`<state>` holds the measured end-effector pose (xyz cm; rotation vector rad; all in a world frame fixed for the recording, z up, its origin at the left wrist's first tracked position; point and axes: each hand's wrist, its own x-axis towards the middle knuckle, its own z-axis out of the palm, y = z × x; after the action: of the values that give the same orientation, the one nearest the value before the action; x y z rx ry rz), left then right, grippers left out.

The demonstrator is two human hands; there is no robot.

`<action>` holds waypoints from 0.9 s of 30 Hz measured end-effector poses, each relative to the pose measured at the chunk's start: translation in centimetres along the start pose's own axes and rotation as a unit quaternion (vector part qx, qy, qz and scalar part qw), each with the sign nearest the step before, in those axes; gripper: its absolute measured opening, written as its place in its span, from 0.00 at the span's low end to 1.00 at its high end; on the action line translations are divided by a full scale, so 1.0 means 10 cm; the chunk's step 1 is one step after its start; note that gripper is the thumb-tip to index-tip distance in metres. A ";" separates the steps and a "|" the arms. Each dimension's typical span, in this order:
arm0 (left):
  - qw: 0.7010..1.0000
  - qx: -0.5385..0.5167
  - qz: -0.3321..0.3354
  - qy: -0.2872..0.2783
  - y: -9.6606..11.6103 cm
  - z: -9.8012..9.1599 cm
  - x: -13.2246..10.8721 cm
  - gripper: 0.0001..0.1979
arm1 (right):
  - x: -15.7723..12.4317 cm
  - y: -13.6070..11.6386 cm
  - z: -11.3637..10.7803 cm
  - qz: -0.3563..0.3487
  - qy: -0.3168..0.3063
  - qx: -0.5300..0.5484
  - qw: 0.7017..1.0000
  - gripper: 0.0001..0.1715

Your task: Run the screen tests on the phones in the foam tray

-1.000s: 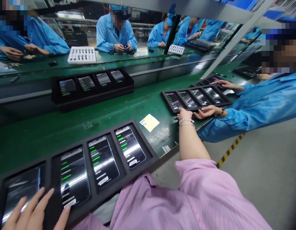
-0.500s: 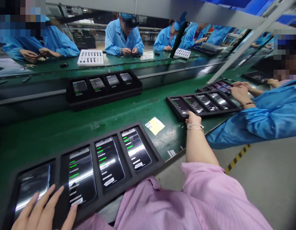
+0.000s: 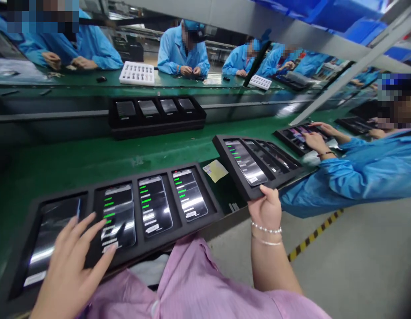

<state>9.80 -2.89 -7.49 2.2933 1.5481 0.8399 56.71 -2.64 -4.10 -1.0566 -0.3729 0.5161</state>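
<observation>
A black foam tray [image 3: 199, 220] lies on the belt in front of me, holding several smartphones with lit screens showing green bars. My left hand [image 3: 72, 266] rests on it with fingers apart, fingertips on a phone [image 3: 119, 217]. My right hand [image 3: 267, 208] grips the near edge of a second black foam tray [image 3: 245, 191], whose near side is raised and tilted. Its phones [image 3: 245, 161] sit in their slots, and the ones farther along show at a steep angle.
A paper slip [image 3: 215, 170] lies on the green conveyor belt [image 3: 75, 150] between the trays. At right, a co-worker's blue-sleeved hand [image 3: 316, 141] is on another tray [image 3: 293, 141]. Beyond stands a black tray of phones [image 3: 155, 117]. Grey floor [image 3: 341, 266] with yellow-black tape lies at right.
My right hand has moved from the flat second tray to lifting and tilting it toward me. My left hand has shifted up onto the phones. The co-worker's hands have moved to another tray.
</observation>
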 end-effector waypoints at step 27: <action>0.636 -0.690 -0.320 0.129 0.11 -0.36 0.07 0.24 | -1.41 0.50 0.23 0.331 -0.325 -0.110 0.879 0.34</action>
<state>8.71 -3.11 -3.86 0.4699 0.9255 1.3917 42.81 -7.02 -8.21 -1.2058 -0.6727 1.4944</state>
